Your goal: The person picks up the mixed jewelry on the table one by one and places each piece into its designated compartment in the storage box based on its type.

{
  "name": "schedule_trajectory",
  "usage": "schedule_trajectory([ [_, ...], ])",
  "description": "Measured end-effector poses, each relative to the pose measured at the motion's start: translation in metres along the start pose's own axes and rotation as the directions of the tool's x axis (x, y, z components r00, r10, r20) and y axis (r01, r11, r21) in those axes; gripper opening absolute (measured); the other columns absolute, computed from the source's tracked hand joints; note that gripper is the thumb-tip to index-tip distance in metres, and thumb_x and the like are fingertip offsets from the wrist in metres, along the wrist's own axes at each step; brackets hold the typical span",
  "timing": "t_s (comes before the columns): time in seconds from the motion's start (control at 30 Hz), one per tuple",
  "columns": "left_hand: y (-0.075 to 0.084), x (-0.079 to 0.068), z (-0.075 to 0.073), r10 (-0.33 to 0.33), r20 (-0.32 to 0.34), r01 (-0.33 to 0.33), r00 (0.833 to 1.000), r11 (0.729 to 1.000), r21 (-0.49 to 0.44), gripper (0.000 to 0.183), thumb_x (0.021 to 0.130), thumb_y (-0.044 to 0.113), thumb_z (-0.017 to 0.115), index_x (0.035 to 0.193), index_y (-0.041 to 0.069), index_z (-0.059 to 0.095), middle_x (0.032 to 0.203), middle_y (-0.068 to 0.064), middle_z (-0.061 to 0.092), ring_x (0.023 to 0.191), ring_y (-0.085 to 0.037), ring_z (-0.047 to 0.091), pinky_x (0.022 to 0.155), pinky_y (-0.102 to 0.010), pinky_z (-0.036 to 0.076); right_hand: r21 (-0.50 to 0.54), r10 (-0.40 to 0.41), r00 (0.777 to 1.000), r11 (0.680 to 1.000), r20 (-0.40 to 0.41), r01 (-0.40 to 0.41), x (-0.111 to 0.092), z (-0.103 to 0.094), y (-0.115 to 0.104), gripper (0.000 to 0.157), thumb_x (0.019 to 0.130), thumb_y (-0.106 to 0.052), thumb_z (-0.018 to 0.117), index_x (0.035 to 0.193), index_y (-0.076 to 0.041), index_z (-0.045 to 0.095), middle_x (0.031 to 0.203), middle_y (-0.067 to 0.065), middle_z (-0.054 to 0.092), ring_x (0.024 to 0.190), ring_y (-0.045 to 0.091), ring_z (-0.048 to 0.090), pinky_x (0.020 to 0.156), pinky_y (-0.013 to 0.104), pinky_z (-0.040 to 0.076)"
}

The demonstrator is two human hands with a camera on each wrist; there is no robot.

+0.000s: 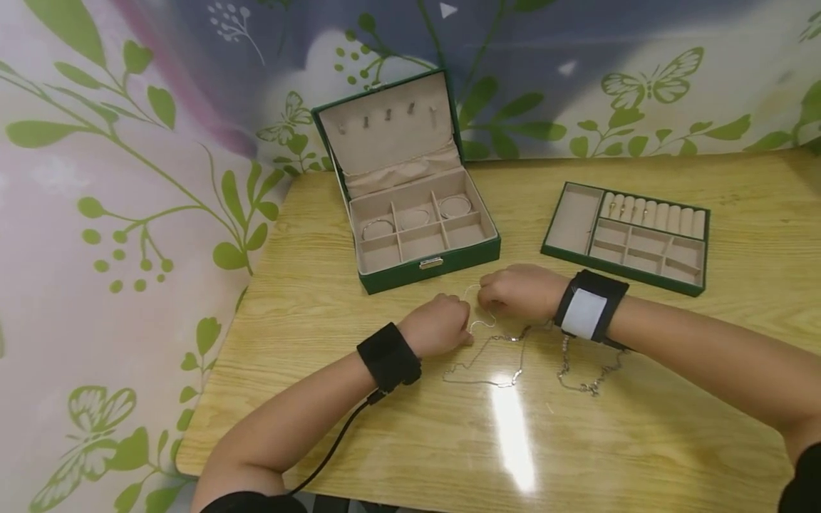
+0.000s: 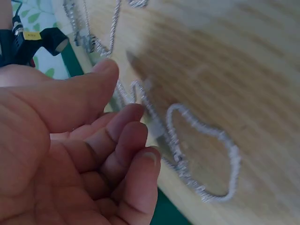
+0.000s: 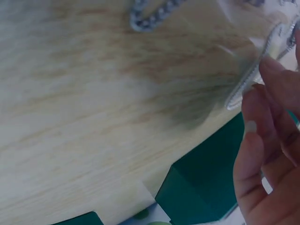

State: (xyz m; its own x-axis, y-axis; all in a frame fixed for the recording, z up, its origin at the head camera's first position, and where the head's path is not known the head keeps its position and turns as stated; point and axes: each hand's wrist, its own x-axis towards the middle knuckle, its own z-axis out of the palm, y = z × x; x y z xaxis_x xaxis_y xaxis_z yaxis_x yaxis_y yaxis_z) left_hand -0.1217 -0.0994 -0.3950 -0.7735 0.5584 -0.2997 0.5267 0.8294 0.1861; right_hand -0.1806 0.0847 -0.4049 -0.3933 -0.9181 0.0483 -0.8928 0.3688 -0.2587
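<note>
A thin silver chain (image 1: pixel 482 324) lies in a small loop between the two hands on the table. Beside it is my left hand (image 1: pixel 438 324), fingers loosely bent; in the left wrist view a gap shows between thumb (image 2: pixel 105 75) and fingers. My right hand (image 1: pixel 522 292) bends down over the chain's other side, its thumb and fingertips right at a strand (image 3: pixel 241 93); I cannot tell whether they pinch it. A longer silver necklace (image 1: pixel 484 383) is spread nearer the body. Another chain with pendants (image 1: pixel 590 388) lies partly hidden under the right wrist.
An open green jewelry box (image 1: pixel 431 274) stands behind the hands, its compartments holding bracelets (image 1: pixel 455 206), its lid upright. To the right lies a green tray (image 1: pixel 641 274) with several rings (image 1: pixel 622 209) in its ring rolls. A cable (image 1: pixel 333 449) runs from the left wristband.
</note>
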Motion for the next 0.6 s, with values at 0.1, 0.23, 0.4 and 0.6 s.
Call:
schedule_trajectory([
  [0.1,-0.0004,-0.0018,0.0028,-0.006,0.010,0.006,1.000,1.000,0.004,0.020,0.088,0.027,0.067,0.087,0.008,0.061,0.080,-0.001,0.057,0.076,-0.015,0.051,0.071,-0.026,0.041,-0.006,0.028,0.999,1.000,0.017,-0.028,0.0015,0.0022,0.0012,0.015,0.081,-0.002,0.069,0.077,-0.016,0.066,0.075,-0.007,0.053,0.065,0.004,0.047,0.061,0.025,0.046],
  [0.23,-0.0025,-0.0047,0.0052,0.001,-0.012,-0.001,1.000,1.000,-0.013,0.015,0.088,0.021,0.068,0.087,0.008,0.061,0.084,-0.002,0.058,0.078,-0.016,0.052,0.071,-0.025,0.041,0.013,0.084,0.996,0.996,0.035,-0.084,0.0038,0.0034,0.0019,0.015,0.080,-0.001,0.069,0.075,-0.015,0.066,0.074,-0.007,0.052,0.065,0.004,0.045,0.061,0.024,0.045],
  [0.4,-0.0045,-0.0061,0.0063,0.011,-0.049,-0.011,0.999,1.000,0.005,0.009,0.088,0.017,0.067,0.086,0.009,0.063,0.086,-0.002,0.060,0.080,-0.016,0.054,0.069,-0.024,0.044,0.027,0.114,0.992,0.993,0.043,-0.116,0.0057,0.0019,0.0031,0.021,0.078,0.002,0.068,0.067,-0.015,0.062,0.070,-0.007,0.049,0.062,0.005,0.042,0.057,0.023,0.041],
  [0.6,-0.0079,-0.0063,0.0094,0.017,-0.079,-0.015,0.997,1.000,0.022,0.008,0.089,0.015,0.065,0.082,0.011,0.065,0.082,0.000,0.062,0.077,-0.014,0.057,0.066,-0.024,0.046,0.019,0.106,0.993,0.994,0.052,-0.107,0.0081,0.0017,0.0062,0.025,0.080,0.001,0.068,0.063,-0.015,0.059,0.067,-0.009,0.047,0.059,0.005,0.039,0.055,0.021,0.039],
])
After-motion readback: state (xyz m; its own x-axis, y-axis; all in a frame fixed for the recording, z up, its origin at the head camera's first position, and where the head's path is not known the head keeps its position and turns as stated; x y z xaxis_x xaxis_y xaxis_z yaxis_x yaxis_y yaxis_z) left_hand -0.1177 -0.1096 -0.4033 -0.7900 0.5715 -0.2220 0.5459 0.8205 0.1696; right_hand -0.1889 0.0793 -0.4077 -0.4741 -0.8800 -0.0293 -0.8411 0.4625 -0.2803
